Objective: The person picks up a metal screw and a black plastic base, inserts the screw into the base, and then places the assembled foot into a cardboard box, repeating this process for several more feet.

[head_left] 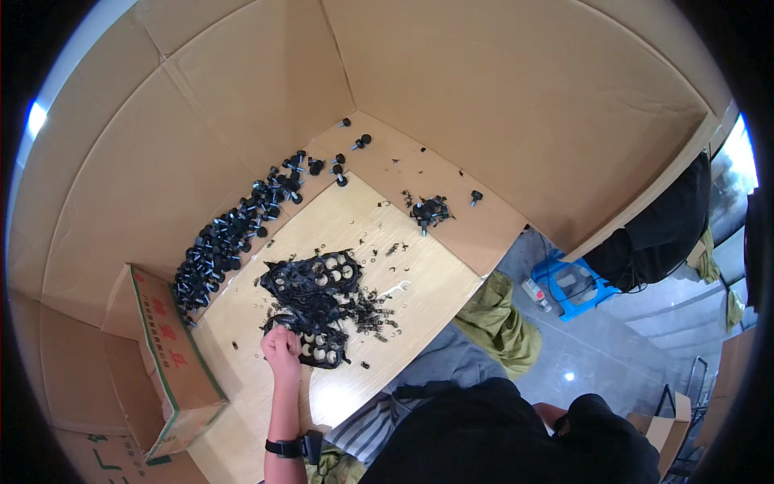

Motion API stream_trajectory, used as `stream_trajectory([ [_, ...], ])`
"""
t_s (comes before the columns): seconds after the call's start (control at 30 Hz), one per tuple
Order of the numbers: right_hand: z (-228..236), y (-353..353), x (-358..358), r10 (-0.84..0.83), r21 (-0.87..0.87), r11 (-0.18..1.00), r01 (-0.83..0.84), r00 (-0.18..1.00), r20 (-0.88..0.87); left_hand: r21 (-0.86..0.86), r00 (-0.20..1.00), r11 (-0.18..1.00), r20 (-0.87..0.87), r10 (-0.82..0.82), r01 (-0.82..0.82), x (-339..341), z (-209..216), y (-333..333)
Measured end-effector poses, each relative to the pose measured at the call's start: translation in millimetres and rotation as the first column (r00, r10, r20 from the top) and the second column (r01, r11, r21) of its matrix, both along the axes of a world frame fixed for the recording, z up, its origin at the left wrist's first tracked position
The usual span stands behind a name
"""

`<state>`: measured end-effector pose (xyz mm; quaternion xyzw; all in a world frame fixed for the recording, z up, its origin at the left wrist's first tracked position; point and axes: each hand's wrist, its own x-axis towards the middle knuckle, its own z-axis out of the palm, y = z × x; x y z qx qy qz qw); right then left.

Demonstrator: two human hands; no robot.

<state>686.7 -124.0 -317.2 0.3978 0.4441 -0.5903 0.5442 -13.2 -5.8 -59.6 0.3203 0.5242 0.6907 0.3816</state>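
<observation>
My left hand point(282, 344), with a black band on its wrist, is closed at the near left edge of a dark, ragged-looking piece with round openings point(321, 353). Its fingers are curled together, and what they hold, if anything, is hidden. A similar black piece with round openings point(343, 270) lies just beyond, with dark scraps between the two. To their right spreads a scatter of small black coil-like bits point(372, 315). Only a patch of my right hand point(551, 415) shows by my dark clothing; its fingers are hidden.
Black-headed screws point(230, 238) are heaped along the left cardboard wall. A smaller dark pile point(430, 211) sits at the far right of the wooden board point(435, 282). An open carton point(179, 367) stands left; a blue stool point(571, 292) is on the floor.
</observation>
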Motion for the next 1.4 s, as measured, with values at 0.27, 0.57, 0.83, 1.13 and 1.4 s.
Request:
stream_trajectory([
  [0.27, 58, 122, -120, 0.127, 0.103, 0.987, -0.126, 0.992, -0.008, -0.031, 0.998, 0.998, 0.006, -0.059, 0.059, -6, 2, 0],
  [0.57, 318, 244, -321, 0.508, 0.801, 0.504, 0.322, 0.64, -0.577, 0.09, 0.976, 0.979, 0.108, -0.19, 0.181, -14, 4, -3],
  [0.83, 327, 277, -408, 0.66, 0.793, 0.194, 0.578, 0.521, -0.542, 0.093, 0.955, 0.961, 0.125, -0.27, 0.26, -19, 11, -5],
  [1.13, 299, 294, -414, 0.68, 0.871, 0.173, 0.461, 0.584, -0.444, 0.197, 0.943, 0.958, 0.218, -0.251, 0.21, -11, 27, -1],
  [1.4, 305, 288, -430, 0.646, 0.829, 0.211, 0.519, 0.562, -0.516, 0.192, 0.953, 0.966, 0.218, -0.211, 0.17, -16, 22, -8],
])
